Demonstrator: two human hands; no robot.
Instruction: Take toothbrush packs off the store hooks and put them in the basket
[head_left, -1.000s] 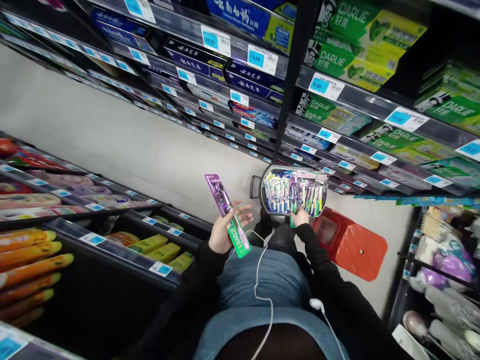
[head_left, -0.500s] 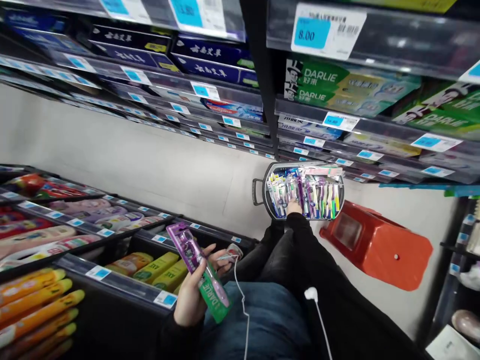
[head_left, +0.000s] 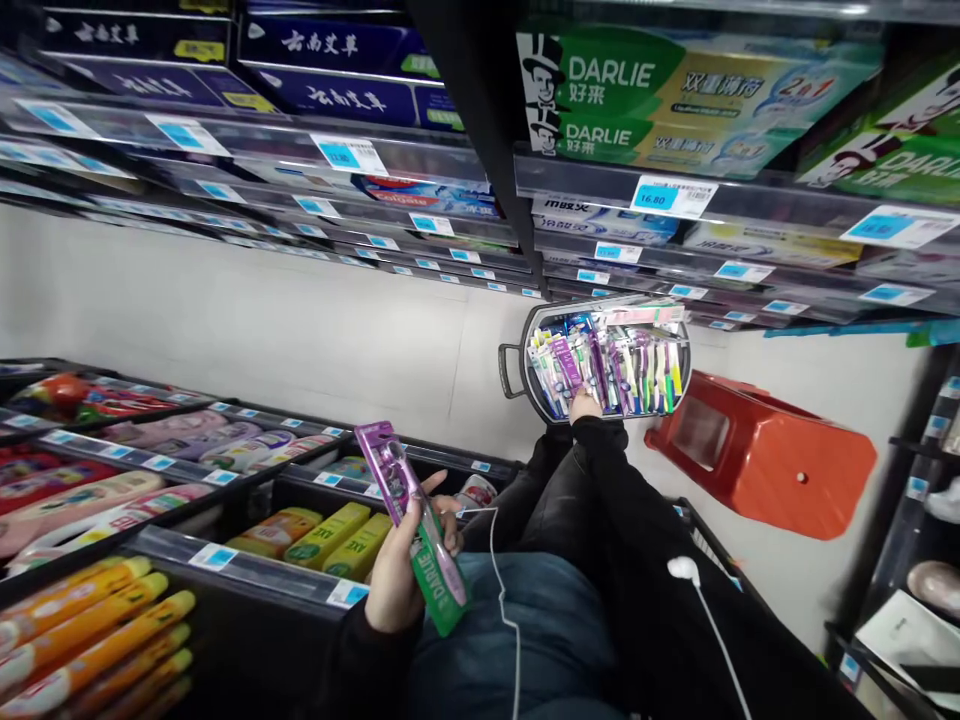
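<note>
My left hand [head_left: 405,560] is closed around a packaged toothbrush [head_left: 412,515], purple at its upper end and green with DARLIE lettering at its lower end. It is held tilted in front of my body. My right hand [head_left: 585,405] reaches down to a dark basket [head_left: 534,400] on the floor. Its fingers close on the lower end of a purple toothbrush pack [head_left: 566,362], which lies over the others. Many toothbrush packs [head_left: 645,370], in white, purple, green and yellow, fill the basket side by side. The fingertips of my right hand are small and partly hidden.
A red shopping basket [head_left: 780,455] stands right of the dark one. Toothpaste shelves [head_left: 615,170] run along the far side. At the lower left, shelf bins hold yellow boxes [head_left: 337,540] and orange tubes [head_left: 90,630]. A white earphone cord [head_left: 504,600] hangs before me.
A purple toothbrush pack now shows at my right hand, above the other packs. The view has shifted, bringing the toothpaste shelves higher. My left hand keeps its toothbrush pack.
</note>
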